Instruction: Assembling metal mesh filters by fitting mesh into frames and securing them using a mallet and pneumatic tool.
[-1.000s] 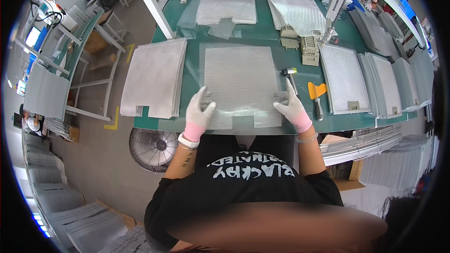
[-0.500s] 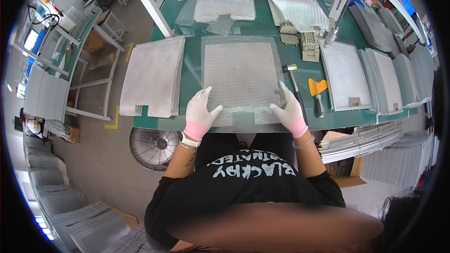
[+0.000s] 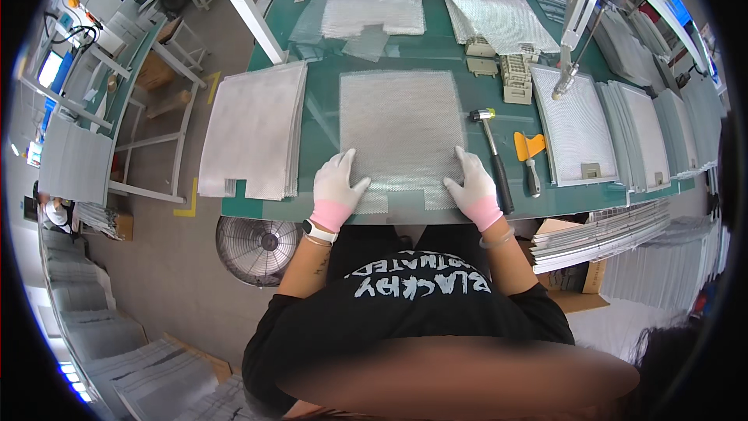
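Observation:
A rectangular sheet of silvery metal mesh point(image 3: 402, 121) lies flat on the green table in front of me, with a notch in its near edge. My left hand point(image 3: 336, 187), in a white glove with a pink cuff, rests at the sheet's near left edge. Its fingers are stretched out and the thumb is spread over the mesh. My right hand point(image 3: 473, 189), gloved alike, mirrors it at the near right edge, fingers extended and thumb apart. Whether the mesh is one layer or several, I cannot tell.
Left stands a stack of notched pale panels point(image 3: 253, 129). To the right lie a mallet point(image 3: 491, 152), an orange-bladed scraper point(image 3: 531, 164), beige plastic blocks point(image 3: 516, 78) and a framed mesh panel point(image 3: 576, 125). A hanging tool point(image 3: 566, 82) dangles above that panel. Clear film point(image 3: 365, 48) lies behind.
The mesh edges, which stuck out unevenly before, now line up. Both hands have shifted slightly inward and toward me along the sides. The hanging tool has swung right and nearer.

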The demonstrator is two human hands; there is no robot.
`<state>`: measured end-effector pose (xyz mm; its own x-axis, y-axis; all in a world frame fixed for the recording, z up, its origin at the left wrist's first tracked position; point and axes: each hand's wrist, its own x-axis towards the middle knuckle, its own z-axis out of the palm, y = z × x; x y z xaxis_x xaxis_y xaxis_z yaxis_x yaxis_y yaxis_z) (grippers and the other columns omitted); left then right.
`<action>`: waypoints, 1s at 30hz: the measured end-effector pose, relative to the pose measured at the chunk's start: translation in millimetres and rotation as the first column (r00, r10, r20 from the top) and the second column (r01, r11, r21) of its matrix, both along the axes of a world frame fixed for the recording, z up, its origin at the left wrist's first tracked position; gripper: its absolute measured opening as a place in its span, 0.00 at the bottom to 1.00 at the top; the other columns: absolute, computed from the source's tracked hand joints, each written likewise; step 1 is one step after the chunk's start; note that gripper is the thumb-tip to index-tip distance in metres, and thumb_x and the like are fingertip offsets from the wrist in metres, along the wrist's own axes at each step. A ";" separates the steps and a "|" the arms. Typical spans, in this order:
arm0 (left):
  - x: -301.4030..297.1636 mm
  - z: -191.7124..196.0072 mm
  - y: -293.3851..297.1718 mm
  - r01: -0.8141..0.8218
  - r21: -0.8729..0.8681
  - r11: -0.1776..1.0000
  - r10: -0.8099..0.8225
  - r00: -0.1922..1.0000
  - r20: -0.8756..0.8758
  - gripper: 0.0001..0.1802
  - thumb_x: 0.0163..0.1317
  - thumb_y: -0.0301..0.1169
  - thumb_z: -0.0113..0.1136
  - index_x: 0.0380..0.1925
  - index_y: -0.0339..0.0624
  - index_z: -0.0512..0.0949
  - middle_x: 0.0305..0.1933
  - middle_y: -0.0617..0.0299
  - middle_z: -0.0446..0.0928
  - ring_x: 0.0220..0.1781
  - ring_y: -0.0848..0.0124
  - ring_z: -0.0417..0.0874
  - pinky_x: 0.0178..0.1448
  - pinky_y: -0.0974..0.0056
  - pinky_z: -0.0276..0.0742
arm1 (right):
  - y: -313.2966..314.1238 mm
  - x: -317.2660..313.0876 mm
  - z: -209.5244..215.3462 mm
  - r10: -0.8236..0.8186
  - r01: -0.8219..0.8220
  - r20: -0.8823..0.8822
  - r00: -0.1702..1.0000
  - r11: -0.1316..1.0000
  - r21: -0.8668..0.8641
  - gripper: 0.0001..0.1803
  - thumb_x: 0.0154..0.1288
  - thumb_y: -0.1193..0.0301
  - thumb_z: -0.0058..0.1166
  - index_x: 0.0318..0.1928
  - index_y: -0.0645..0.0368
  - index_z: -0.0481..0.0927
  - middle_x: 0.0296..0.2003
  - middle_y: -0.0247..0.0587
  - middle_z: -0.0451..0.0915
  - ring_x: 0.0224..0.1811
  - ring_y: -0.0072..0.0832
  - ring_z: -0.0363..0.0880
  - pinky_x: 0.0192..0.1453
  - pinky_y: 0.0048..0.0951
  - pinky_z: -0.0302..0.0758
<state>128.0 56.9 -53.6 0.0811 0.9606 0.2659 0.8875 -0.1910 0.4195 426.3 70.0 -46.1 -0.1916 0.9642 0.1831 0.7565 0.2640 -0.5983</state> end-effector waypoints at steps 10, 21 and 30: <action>-2.6 -6.2 1.5 0.005 -0.008 1.000 -0.004 0.995 0.103 0.36 0.49 0.40 0.70 0.59 0.39 0.70 0.56 0.47 0.74 0.59 0.50 0.74 0.61 0.51 0.70 | 4.9 -3.9 17.3 -0.052 0.074 0.119 0.991 0.980 -0.185 0.39 0.55 0.62 0.64 0.66 0.57 0.66 0.56 0.54 0.70 0.54 0.50 0.75 0.58 0.39 0.74; -2.6 7.9 30.2 0.117 -0.188 0.975 -0.148 0.975 -0.166 0.34 0.51 0.49 0.66 0.61 0.56 0.75 0.74 0.46 0.54 0.74 0.39 0.53 0.76 0.40 0.44 | 215.8 75.6 74.6 -0.292 0.245 0.146 0.945 0.930 0.273 0.34 0.55 0.51 0.61 0.56 0.61 0.78 0.48 0.56 0.81 0.53 0.47 0.79 0.58 0.41 0.74; -7.2 38.7 -12.6 -0.026 0.130 0.991 0.011 0.993 0.114 0.42 0.49 0.37 0.72 0.64 0.39 0.66 0.72 0.37 0.53 0.74 0.38 0.50 0.75 0.40 0.46 | 289.8 122.8 95.5 -0.455 0.492 -0.294 0.841 0.869 0.061 0.56 0.46 0.44 0.69 0.66 0.71 0.62 0.57 0.63 0.75 0.61 0.50 0.74 0.66 0.40 0.70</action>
